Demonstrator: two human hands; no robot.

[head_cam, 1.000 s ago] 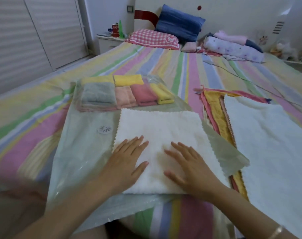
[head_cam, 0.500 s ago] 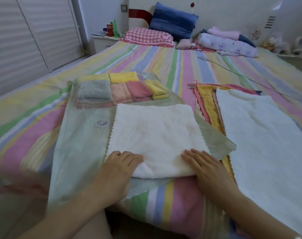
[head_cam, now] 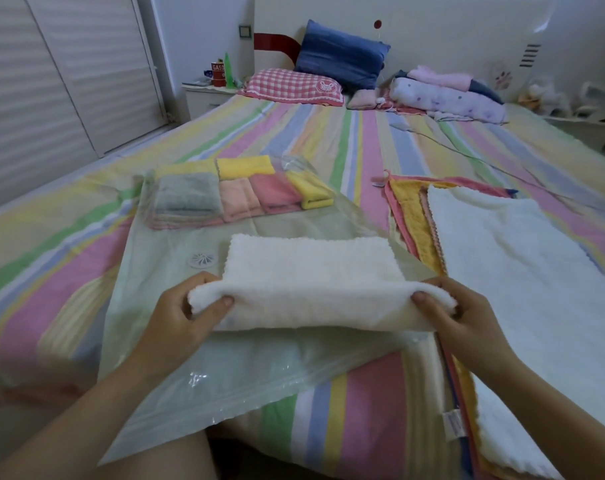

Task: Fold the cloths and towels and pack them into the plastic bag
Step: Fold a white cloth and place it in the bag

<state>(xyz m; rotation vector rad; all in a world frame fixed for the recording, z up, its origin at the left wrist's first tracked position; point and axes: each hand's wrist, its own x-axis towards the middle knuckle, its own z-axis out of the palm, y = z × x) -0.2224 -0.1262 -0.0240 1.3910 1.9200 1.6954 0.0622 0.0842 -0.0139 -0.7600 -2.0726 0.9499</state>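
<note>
Several folded cloths [head_cam: 238, 194] already sit inside the plastic bag [head_cam: 162, 306] at its far end: a grey one, pink ones and yellow ones, packed side by side in a row. So part of the job is done. I now have the white towel [head_cam: 311, 271] lying on top of the bag, near its open mouth, and I am partway through a fold. My left hand [head_cam: 187, 317] pinches the near left corner, thumb on top and fingers curled under, and my right hand [head_cam: 463, 313] pinches the near right corner the same way. Both are closed on the towel's near edge, which is lifted off the bag while the far part rests flat.

I judge this towel needs its fold finished, likely one or two more, before it slides into the bag beside the others. Left to do is the stack of unfolded cloths [head_cam: 412, 216] on the bed [head_cam: 363, 140] to my right: yellow and pink pieces under a large white towel [head_cam: 522, 271] spread flat. The bag's mouth is unsealed.
</note>
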